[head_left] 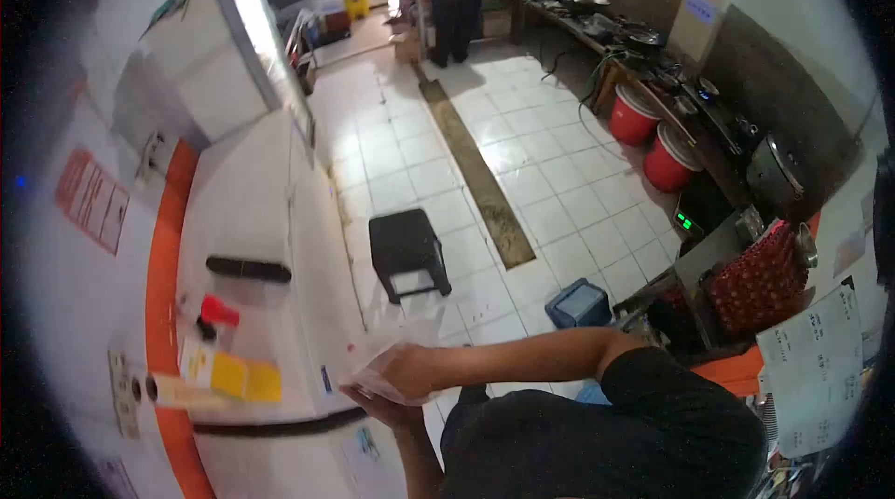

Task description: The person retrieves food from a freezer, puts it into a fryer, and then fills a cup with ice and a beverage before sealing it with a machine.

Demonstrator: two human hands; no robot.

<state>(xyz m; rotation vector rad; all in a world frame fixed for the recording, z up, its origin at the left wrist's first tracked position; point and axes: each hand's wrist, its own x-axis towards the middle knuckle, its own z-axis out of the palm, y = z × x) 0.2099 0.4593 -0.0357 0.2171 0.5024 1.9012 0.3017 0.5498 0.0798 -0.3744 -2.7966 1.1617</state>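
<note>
My right hand (408,372) reaches in from the right, over the front edge of a white chest freezer (312,313). Thin clear plastic (380,361), a bag or a loose glove, covers it, and its fingers are blurred beneath. My left hand (384,408) comes up from below, its fingers closed at the plastic's edge close to my right fingertips. On the freezer top, left of my hands, lie a yellow packet (246,378), a red object (220,310) and a long black piece (248,269).
A black stool (406,243) stands on the tiled floor ahead. Right of it sits a grey-blue bin (578,303). Red buckets (636,115) stand under the long counter (643,52) at the right. Another person (457,0) stands at the far end.
</note>
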